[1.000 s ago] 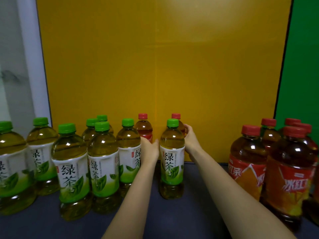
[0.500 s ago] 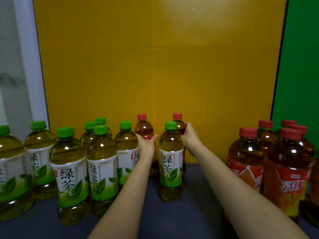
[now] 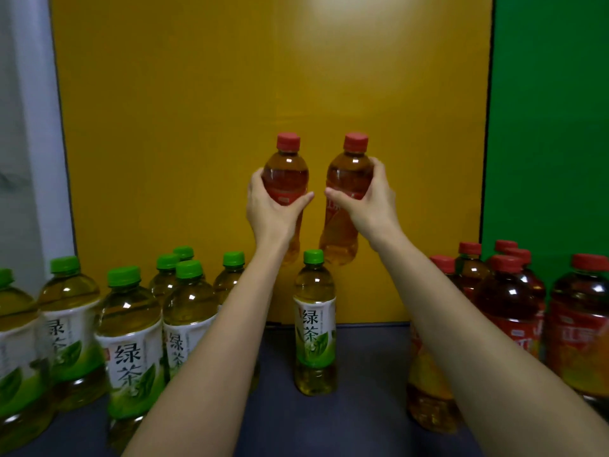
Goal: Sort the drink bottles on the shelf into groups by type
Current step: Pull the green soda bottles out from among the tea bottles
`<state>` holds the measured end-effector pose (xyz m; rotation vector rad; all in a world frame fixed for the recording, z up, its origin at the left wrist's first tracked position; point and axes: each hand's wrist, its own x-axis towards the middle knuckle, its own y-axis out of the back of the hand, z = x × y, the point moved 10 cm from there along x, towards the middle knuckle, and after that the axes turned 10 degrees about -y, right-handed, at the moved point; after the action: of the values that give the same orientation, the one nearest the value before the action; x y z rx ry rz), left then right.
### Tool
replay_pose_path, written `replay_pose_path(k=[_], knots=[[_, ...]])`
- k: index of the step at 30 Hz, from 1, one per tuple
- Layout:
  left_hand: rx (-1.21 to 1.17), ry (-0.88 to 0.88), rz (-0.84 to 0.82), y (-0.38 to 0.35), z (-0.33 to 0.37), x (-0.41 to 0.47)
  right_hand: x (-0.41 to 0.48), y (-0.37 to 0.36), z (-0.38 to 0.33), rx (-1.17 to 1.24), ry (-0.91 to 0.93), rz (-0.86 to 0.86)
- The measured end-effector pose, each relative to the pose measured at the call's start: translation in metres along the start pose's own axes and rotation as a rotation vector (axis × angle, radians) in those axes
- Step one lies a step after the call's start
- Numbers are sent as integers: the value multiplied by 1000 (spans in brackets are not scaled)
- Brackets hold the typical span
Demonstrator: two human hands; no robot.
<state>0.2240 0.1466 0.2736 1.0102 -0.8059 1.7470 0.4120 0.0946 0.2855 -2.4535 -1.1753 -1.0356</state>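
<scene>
In the middle of the frame two slim, clear plastic bottles of amber tea are held in the air. They are upright and side by side with a narrow gap between them, in front of the smooth yellow panel [image 3: 214,127]. The left hand [image 3: 270,211] has its grip closed round the left red-capped bottle [image 3: 286,171] at the red label band, with the thumb across the front and the fingers curled behind the rounded shoulder. The right hand [image 3: 374,206] grips the right red-capped bottle [image 3: 349,173] the same way, with the thumb pointing inward over the label and fingertips showing at the bottle's right edge. Both bottles have ribbed red screw caps and glossy shoulders with small highlights. Their bases hang well above the shelf [image 3: 365,374], a flat, matte, dark blue-grey surface.

At lower centre a lone green-capped bottle [image 3: 314,324] stands upright on the shelf between the two forearms. Its pale yellow-green liquid shows behind a white and green wrap printed with leaves. At lower left a cluster of green tea bottles [image 3: 131,341] of the same type stands close together, some apparently touching. At lower right stand large red-capped bottles [image 3: 509,301], fatter and darker, with shiny red-and-orange wraps. One of them is partly covered by the right forearm. A flat green panel [image 3: 547,127] fills the upper right.
</scene>
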Motion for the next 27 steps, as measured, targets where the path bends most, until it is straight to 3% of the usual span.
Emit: replay_pose_path(k=[6, 12, 21, 27], knots=[[-93, -159, 8, 25, 67, 20, -22, 45, -78, 57, 195, 52], [-298, -76, -102, 43, 103, -14, -65, 78, -104, 112, 176, 27], [-500, 126, -252, 24, 123, -112, -134, 154, -54, 107, 26, 71], [-519, 219, -264, -23, 121, -173, -153, 200, 9, 42, -48, 84]])
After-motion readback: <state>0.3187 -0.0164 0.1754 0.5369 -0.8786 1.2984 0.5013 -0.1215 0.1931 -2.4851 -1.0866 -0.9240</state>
